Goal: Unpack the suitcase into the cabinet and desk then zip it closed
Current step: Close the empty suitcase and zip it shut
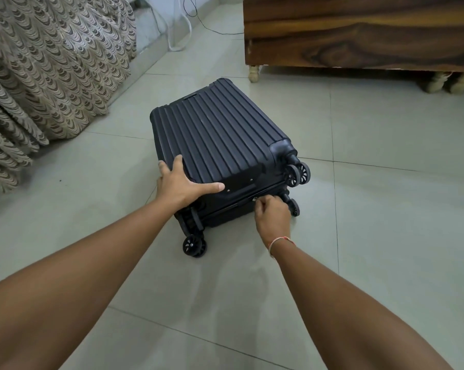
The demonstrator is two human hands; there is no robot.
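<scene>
We are in a room of a home, most likely a bedroom. We see a floor (359, 236) of large pale glossy tiles, a patterned beige curtain (51, 76) hanging down to it on the left, and a dark wooden piece of furniture (359, 30) on short turned legs (253, 73) at the upper right. Thin cables (177, 28) trail along the far wall. A black suitcase (214, 132) lies on the tiles.

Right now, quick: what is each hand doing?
Left hand: open, flat on the suitcase near its wheel end.
Right hand: fingers curled, pinching the zipper pull on the suitcase's side seam.
</scene>
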